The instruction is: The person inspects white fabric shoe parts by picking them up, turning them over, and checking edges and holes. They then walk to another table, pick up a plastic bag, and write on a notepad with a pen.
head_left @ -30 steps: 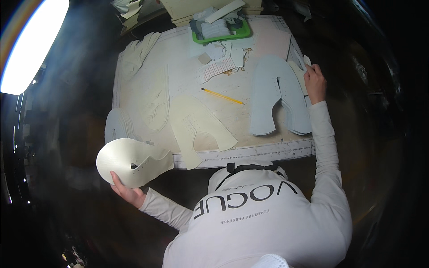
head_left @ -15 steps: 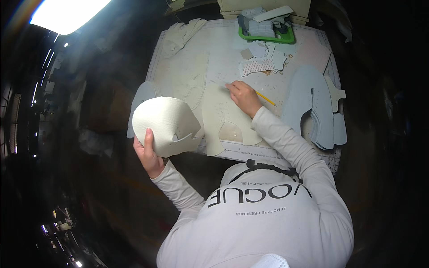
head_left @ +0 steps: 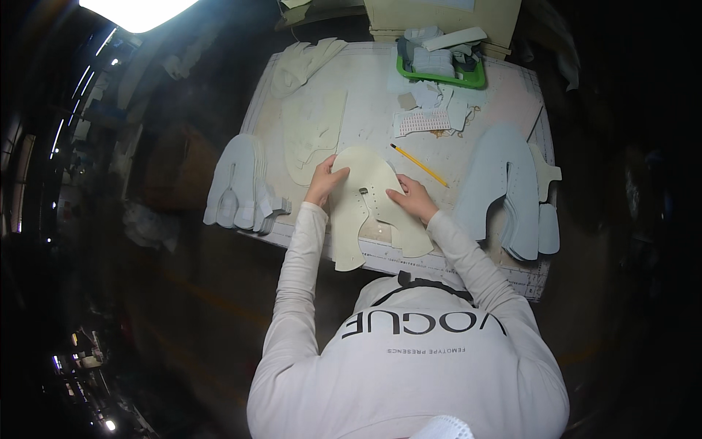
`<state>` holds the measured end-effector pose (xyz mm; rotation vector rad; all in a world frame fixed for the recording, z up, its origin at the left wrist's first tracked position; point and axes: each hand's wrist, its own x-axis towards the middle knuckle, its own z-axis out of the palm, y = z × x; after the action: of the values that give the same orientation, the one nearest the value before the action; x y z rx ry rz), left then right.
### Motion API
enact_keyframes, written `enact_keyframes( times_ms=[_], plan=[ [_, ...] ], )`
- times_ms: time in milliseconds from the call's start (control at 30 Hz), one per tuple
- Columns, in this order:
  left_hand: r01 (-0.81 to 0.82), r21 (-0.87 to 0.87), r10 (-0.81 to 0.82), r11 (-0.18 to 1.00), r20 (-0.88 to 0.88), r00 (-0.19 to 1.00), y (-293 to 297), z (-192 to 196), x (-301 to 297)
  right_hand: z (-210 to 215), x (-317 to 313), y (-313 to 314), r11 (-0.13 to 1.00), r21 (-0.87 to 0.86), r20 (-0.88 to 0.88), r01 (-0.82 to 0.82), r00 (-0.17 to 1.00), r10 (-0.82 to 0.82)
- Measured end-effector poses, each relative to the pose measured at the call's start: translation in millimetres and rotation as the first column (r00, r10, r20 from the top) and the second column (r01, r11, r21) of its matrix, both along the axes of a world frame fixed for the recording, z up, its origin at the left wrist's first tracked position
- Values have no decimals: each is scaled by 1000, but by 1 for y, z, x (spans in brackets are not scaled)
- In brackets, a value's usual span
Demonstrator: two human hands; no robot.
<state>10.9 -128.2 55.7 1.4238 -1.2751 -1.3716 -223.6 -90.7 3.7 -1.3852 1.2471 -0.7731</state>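
A cream U-shaped shoe-upper piece [head_left: 362, 168] lies at the near edge of the table, with rows of small holes beside its middle slit. Its rounded end points away from me and its two legs point toward me. My left hand [head_left: 325, 183] grips its left edge, thumb on top. At the opposite edge, my right hand [head_left: 413, 199] pinches it with the thumb over the surface. A small dark gap shows at the top of the slit. Whether a second cream piece lies directly beneath is hard to make out. Beyond my right hand lies a yellow pencil [head_left: 419, 165].
Stacks of pale blue upper pieces [head_left: 236, 175] sit at the left, with another blue stack [head_left: 501, 168] at the right. More cream pieces [head_left: 311, 132] lie farther back. A green basket [head_left: 442, 79] of cut parts stands at the far side, near a red-marked white card [head_left: 423, 122].
My left hand has brought the raised, curved cream piece down over the table. My right hand has moved nearer and now grips its right edge. The left blue stack is uncovered.
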Motion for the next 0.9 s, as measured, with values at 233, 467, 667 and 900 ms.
enact_keyframes(
  times_ms=[233, 467, 667, 900],
  plan=[
    [372, -159, -109, 914, 789, 604, -69, -31, -13, -18, 16, 7, 889, -440, -275, 129, 923, -270],
    [599, 373, -597, 708, 770, 226, -104, 11, -23, -27, 6, 14, 908, -342, -25, 243, 963, -267],
    [717, 390, -803, 578, 427, 416, -90, 66, -8, -30, -7, 15, 786, -427, 117, 447, 889, -442],
    [468, 307, -503, 828, 38, 864, -84, 155, 61, -16, -3, 17, 759, -542, 22, 361, 909, -417]
  ],
)
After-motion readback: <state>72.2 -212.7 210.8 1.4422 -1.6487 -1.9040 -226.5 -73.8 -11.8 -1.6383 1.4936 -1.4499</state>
